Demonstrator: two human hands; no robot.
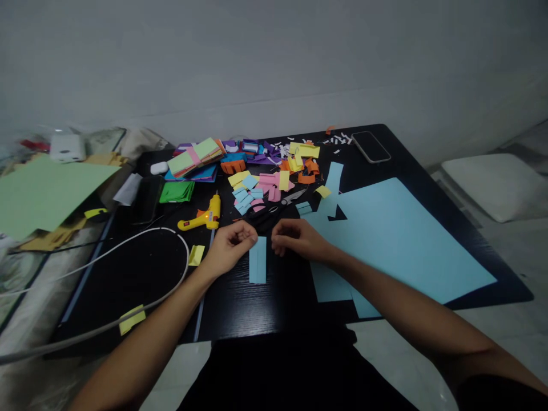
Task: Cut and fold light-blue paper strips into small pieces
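My left hand pinches the top left corner of a small light-blue paper strip, which has a crease running down its length. The strip hangs over or lies on the black table; I cannot tell which. Just right of it, my right hand is closed with curled fingers, apart from the strip, and whatever it may hold is hidden. Black-handled scissors lie just beyond both hands. Beside my left hand, a yellow glue gun rests with a small orange light on it.
Large light-blue sheets cover the table's right part. Folded blue, pink, yellow and orange pieces are heaped behind the scissors. A phone lies at the back right. A white cable loops across the left, near a yellow piece.
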